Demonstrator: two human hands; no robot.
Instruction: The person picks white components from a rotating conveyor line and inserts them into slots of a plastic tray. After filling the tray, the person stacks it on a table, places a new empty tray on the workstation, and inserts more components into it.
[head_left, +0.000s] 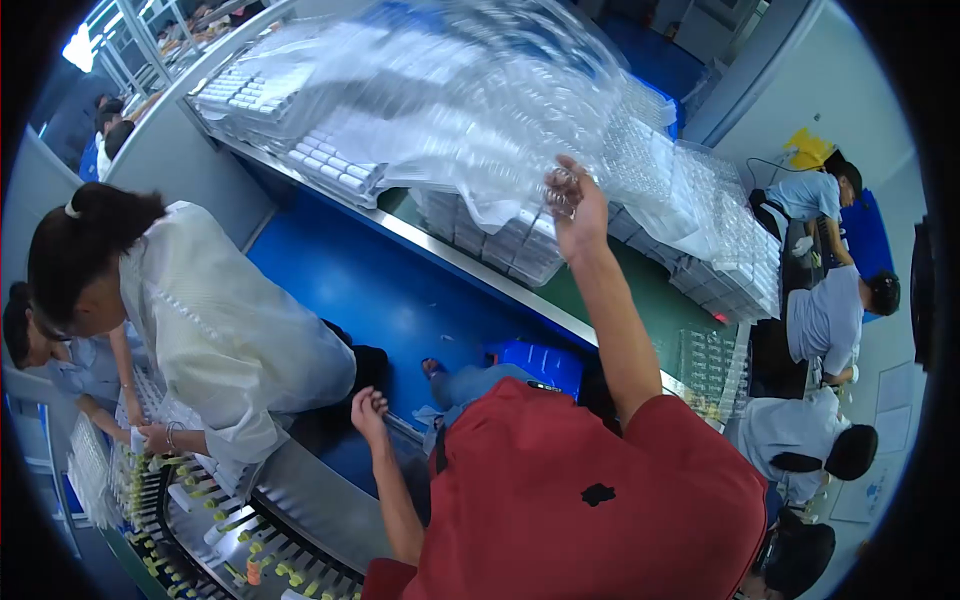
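Observation:
My right hand point(576, 208) is raised over the long table with its fingers curled at the edge of a clear plastic tray sheet point(510, 110). The sheet is smeared by motion, so its exact shape is hard to make out. Beneath and behind it lie stacked clear trays point(335, 165) with rows of white cylindrical parts. More clear trays point(735, 235) are piled to the right of that hand. Low at my left side, my left hand point(370, 412) hangs in the air, its fingers loosely bent and slightly apart, holding nothing visible.
A curved conveyor point(270, 520) with yellow-tipped holders runs at lower left. Beside it a person in a pale smock point(200, 330) handles parts. Several co-workers sit along the right wall. A blue bin point(540, 365) stands under the table's metal edge point(480, 270).

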